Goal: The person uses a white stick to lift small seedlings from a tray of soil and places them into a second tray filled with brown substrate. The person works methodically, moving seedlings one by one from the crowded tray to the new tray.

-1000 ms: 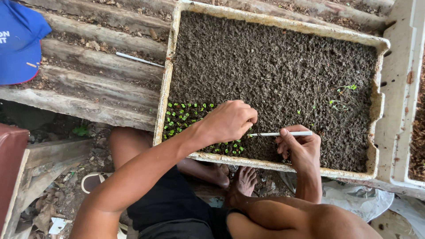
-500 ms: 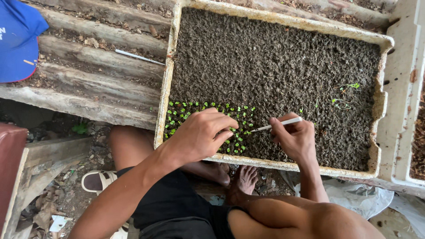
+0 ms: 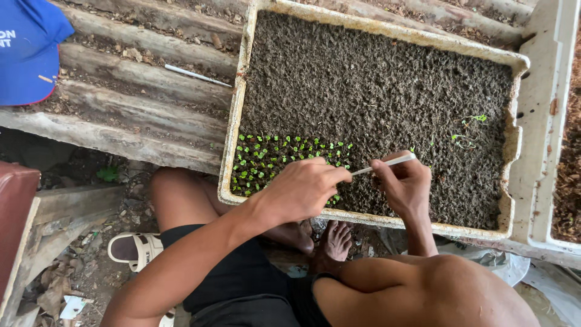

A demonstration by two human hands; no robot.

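Observation:
A weathered white tray point(image 3: 237, 115) filled with dark soil point(image 3: 375, 91) lies in front of me. Rows of tiny green seedlings point(image 3: 272, 154) fill its near left corner. My left hand point(image 3: 302, 189) hovers over the seedlings with fingertips pinched together at the soil; whether it holds a seedling is too small to tell. My right hand point(image 3: 404, 184) grips a thin white stick point(image 3: 387, 163), whose tip points left toward my left fingertips. A few loose seedlings point(image 3: 466, 136) lie on the soil at the right.
Corrugated grey sheeting point(image 3: 133, 91) with a second white stick point(image 3: 196, 75) lies left of the tray. A blue cap point(image 3: 27, 51) sits at top left. Another white tray point(image 3: 548, 139) stands at the right. My bare feet point(image 3: 330, 242) and a sandal point(image 3: 133, 248) are below.
My left hand moved back right after dipping left over the seedlings, its fingertips now meeting the stick tip. My right hand tilted the stick upward and shifted slightly left.

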